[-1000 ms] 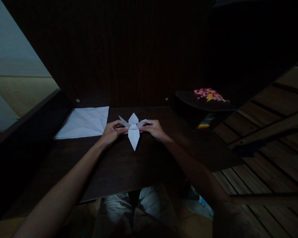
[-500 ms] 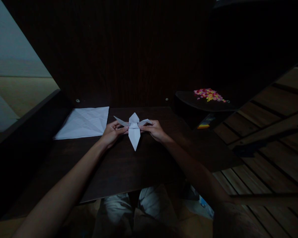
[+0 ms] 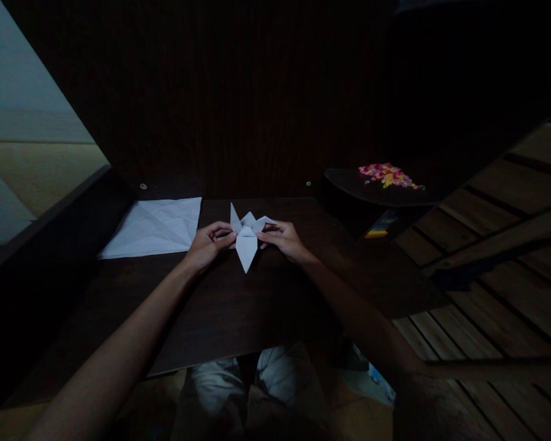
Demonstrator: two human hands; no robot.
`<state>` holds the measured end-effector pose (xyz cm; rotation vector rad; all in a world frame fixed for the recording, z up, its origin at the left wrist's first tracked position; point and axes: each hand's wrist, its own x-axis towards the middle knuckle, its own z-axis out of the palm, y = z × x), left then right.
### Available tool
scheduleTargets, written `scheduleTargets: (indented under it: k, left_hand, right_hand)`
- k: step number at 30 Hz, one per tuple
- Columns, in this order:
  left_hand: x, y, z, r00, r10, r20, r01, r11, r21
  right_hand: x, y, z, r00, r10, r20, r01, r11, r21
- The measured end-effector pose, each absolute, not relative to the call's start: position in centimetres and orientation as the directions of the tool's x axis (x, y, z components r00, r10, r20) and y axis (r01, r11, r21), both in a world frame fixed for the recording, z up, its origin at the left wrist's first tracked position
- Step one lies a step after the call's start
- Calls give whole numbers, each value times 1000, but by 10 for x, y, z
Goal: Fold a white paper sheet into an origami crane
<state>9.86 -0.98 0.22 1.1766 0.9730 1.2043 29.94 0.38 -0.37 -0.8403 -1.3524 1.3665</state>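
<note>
A white folded origami crane (image 3: 247, 250) is held between my two hands over the dark desk (image 3: 239, 312). Its broad pointed flap faces me, and two narrow points rise at its sides, the left one nearly upright, the right one slanting outward. My left hand (image 3: 210, 241) pinches the left side of the fold, thumb on the near face. On the opposite side my right hand (image 3: 282, 237) grips the paper between thumb and fingers. Some fingertips are hidden behind the paper.
Creased white paper sheets (image 3: 158, 226) lie at the desk's back left, beside a dark side panel (image 3: 50, 226). A small rounded shelf (image 3: 349, 184) at the right bears a pile of pink and yellow bits (image 3: 388, 176). Slatted wood (image 3: 500, 245) stands farther right.
The crane's left point has swung from slanting outward to nearly upright. Its near flap has shifted slightly left and up. Both hands keep hold of the paper, almost in place.
</note>
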Motion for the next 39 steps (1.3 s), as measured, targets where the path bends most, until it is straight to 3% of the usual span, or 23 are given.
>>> scheduleTargets:
  k: [8,18,27,34,37,39]
  left_hand:
    - [97,-9,2,120,989,83,-8,-82,997]
    - [91,-7,-2,144,953,268,351,-302,886]
    - [94,-11,-3,202,936,290,459,-352,816]
    - [95,-13,1,227,910,348,502,-416,759]
    - [95,-13,3,183,922,342,534,-386,752]
    - [93,-14,6,136,942,306,564,-328,758]
  right_hand:
    - [300,7,-8,-211,962,174,-101,156,-983]
    - [306,8,-8,-250,890,380,215,434,-875]
    - [301,1,-7,-250,888,386,361,455,-814]
    - [295,-3,-5,-337,844,417,351,524,-776]
    - [299,1,0,-250,873,419,354,485,-800]
    - [306,6,2,-100,930,354,285,367,-885]
